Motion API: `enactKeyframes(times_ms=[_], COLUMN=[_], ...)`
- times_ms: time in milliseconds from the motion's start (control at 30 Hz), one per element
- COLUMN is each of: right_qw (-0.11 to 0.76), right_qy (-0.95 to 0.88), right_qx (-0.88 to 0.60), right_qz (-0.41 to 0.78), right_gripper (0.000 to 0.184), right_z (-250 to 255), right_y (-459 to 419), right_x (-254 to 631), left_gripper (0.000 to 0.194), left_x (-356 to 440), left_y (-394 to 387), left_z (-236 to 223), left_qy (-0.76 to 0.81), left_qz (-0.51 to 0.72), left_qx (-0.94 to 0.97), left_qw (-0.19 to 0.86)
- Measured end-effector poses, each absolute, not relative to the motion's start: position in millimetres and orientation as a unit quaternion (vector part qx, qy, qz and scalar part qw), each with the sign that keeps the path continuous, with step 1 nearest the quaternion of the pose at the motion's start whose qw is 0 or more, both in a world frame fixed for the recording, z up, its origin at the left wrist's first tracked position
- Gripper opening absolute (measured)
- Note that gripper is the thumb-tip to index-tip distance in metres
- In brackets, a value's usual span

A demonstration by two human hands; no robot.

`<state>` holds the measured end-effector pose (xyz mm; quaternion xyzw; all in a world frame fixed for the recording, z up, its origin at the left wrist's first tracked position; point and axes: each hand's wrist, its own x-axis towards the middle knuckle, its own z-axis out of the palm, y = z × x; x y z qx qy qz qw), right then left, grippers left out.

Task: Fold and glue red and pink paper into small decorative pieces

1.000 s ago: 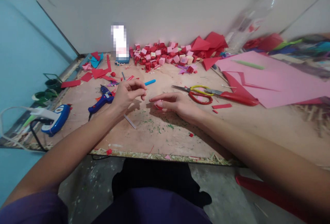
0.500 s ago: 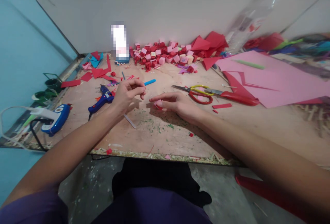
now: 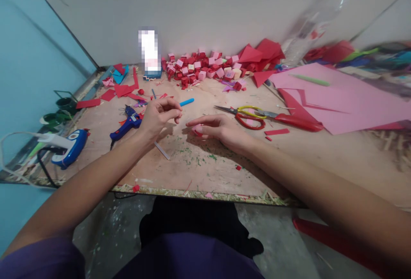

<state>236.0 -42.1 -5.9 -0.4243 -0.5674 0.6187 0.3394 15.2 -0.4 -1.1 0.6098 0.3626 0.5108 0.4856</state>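
My left hand (image 3: 159, 117) hovers just above the wooden board (image 3: 192, 172) with its fingers curled into a pinch; what it pinches is too small to make out. A blue stick (image 3: 186, 102) lies just beyond it, and a blue glue gun (image 3: 126, 124) lies to its left. My right hand (image 3: 221, 130) rests on the board with its fingers pointing left. Fingers and thumb close around a small pink and red paper piece (image 3: 197, 130). The two hands are a few centimetres apart.
Yellow-and-red scissors (image 3: 248, 117) and a red-handled tool (image 3: 297, 121) lie right of my right hand. Pink paper sheets (image 3: 346, 99) cover the right side. Several red and pink paper cubes (image 3: 205, 70) are piled by the wall. Another blue glue gun (image 3: 69, 148) sits at the left edge.
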Motion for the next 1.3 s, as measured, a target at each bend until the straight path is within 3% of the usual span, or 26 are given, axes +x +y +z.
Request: enactKeyframes(times_ms=[467,1300], right_qw=[0.330,0.342], right_qy=[-0.562,-0.537], right_qx=[-0.444,-0.432], right_qz=[0.615,0.639], right_gripper=[0.039,0.032], right_z=[-3.2,-2.1], right_y=[-44.0,-44.9], right_x=[235.5,233.2], left_gripper=[0.016,0.005], left_x=[16.4,17.1], left_y=[-1.1,-1.6], left_z=[-1.1,3.7], left_qy=[0.367,0.410], left_qz=[0.503,0.511], left_qx=[0.594,0.602], left_qw=[0.510,0.456])
